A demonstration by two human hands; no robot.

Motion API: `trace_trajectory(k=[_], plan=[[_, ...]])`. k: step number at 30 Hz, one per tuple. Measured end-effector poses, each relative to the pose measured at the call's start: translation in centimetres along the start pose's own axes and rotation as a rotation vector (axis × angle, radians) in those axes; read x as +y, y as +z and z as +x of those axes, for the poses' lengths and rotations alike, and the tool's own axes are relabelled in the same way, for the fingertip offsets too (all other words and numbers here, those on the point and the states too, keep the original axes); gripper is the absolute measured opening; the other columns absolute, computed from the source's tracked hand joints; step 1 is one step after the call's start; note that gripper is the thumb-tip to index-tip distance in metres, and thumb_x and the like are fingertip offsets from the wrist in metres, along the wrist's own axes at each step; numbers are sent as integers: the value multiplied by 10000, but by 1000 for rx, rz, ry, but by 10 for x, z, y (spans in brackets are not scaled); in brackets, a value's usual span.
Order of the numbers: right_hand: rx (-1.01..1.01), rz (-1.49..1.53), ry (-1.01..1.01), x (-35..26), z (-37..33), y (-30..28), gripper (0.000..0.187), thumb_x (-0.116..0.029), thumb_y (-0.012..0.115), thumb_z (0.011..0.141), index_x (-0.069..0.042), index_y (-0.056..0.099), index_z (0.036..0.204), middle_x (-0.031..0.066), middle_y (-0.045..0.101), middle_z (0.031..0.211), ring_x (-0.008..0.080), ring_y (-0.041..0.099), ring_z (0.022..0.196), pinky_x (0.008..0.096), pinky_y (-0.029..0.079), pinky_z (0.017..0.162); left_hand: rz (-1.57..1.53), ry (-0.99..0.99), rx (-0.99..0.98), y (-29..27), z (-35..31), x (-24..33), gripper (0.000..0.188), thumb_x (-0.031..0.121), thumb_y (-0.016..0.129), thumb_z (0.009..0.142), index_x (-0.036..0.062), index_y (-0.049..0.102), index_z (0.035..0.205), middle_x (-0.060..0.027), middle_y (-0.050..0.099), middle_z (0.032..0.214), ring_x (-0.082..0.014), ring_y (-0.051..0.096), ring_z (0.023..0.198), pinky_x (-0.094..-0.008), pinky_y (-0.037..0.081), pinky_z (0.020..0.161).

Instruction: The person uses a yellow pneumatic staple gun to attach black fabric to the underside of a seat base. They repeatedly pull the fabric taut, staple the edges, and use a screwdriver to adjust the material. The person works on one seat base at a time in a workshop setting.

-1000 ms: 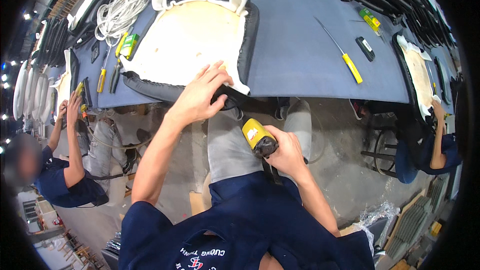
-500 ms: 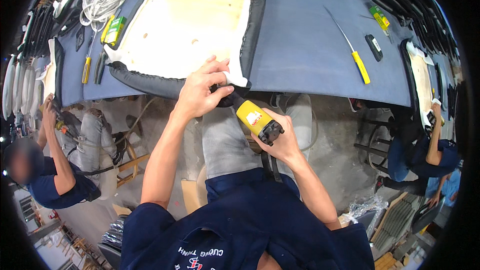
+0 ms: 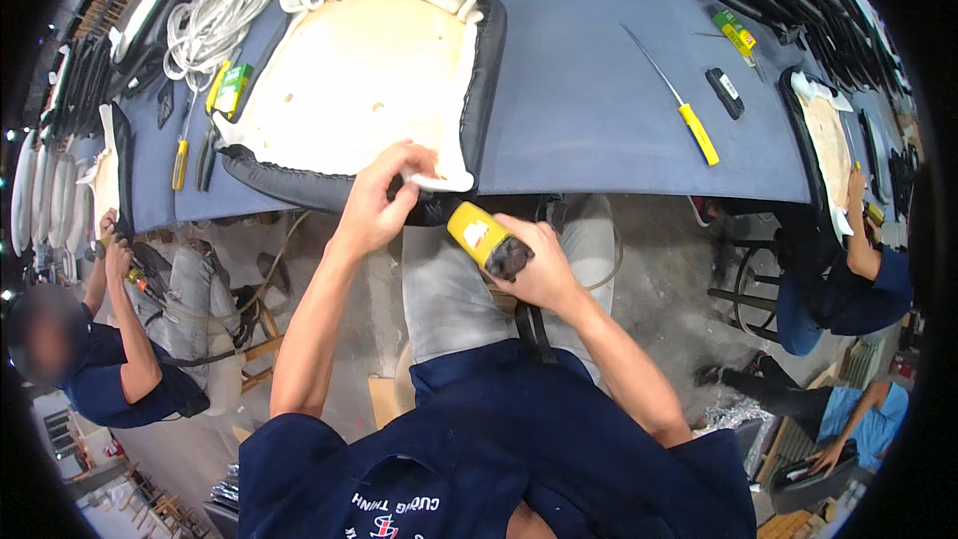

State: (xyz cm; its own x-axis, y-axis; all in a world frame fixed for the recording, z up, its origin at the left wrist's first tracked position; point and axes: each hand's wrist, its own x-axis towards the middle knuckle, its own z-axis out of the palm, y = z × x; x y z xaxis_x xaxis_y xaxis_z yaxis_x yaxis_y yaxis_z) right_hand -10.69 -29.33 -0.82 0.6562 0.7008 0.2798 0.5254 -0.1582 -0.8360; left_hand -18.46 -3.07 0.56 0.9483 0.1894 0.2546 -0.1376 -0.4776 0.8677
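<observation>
A seat pad lies upside down at the table's near edge, its pale wooden board point(image 3: 339, 70) facing up. Black cover material point(image 3: 289, 175) wraps its sides, and white padding point(image 3: 452, 182) stands up around the board. My left hand point(image 3: 377, 205) is closed at the near right corner, thumb and fingers pinching the cover and padding edge. My right hand point(image 3: 544, 265) grips a yellow and black staple gun point(image 3: 483, 236) below that corner. Its nose points up-left at the cover, close to my left fingers; whether it touches cannot be seen.
On the table are a yellow-handled awl point(image 3: 699, 135), a black block point(image 3: 724, 93), a green-yellow box point(image 3: 736, 32), a coiled pale hose point(image 3: 215, 15) and another yellow-handled tool point(image 3: 180, 165). Co-workers sit left point(image 3: 130, 349) and right point(image 3: 848, 289) with similar pads.
The view has shifted, so the table and pad appear slightly further left. My left hand and the staple gun stay near the same corner. At right, a person in light blue shows more fully.
</observation>
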Motion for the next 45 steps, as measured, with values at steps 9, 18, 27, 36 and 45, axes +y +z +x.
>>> trace_trajectory(k=[9, 18, 27, 36, 45], plan=[[-56, 174, 124, 10, -61, -36, 506, -20, 853, 712, 5, 712, 1198, 220, 755, 879, 432, 761, 836, 402, 574, 695, 910, 103, -132, 1, -10, 34, 657, 634, 908, 769, 64, 743, 1051, -137, 608, 1281, -388, 514, 1304, -577, 385, 1177], [-335, 202, 383, 4, -36, -23, 762, -39, 908, 638, -23, 706, 1372, 142, 794, 1191, 302, 704, 996, 384, 518, 929, 330, 77, -140, 8, -8, -8, 307, 60, 912, 809, 48, 617, 892, -76, 680, 1176, -371, 586, 1514, -610, 203, 1373], [-315, 65, 249, 10, -23, 2, 794, -103, 950, 660, -65, 705, 1414, 110, 785, 1259, 314, 672, 1030, 394, 487, 951, 308, 27, -143, 9, -11, -5, 275, -7, 844, 823, 39, 600, 941, -111, 704, 1183, -372, 596, 1501, -562, 220, 1382], [-147, 38, 21, 17, 0, 15, 366, -83, 893, 703, -29, 708, 1014, 237, 741, 859, 485, 719, 869, 496, 580, 743, 208, -73, -263, -11, -4, 5, 215, 5, 703, 852, 52, 686, 1060, -104, 690, 1267, -365, 473, 1595, -572, 179, 1389], [-165, 77, 228, 11, -39, -24, 425, -65, 872, 700, -19, 731, 1098, 234, 746, 864, 463, 738, 850, 460, 574, 717, 706, 74, -277, -4, 6, 14, 303, 330, 842, 951, 68, 712, 1026, -152, 603, 1378, -425, 331, 1657, -654, 162, 1371]])
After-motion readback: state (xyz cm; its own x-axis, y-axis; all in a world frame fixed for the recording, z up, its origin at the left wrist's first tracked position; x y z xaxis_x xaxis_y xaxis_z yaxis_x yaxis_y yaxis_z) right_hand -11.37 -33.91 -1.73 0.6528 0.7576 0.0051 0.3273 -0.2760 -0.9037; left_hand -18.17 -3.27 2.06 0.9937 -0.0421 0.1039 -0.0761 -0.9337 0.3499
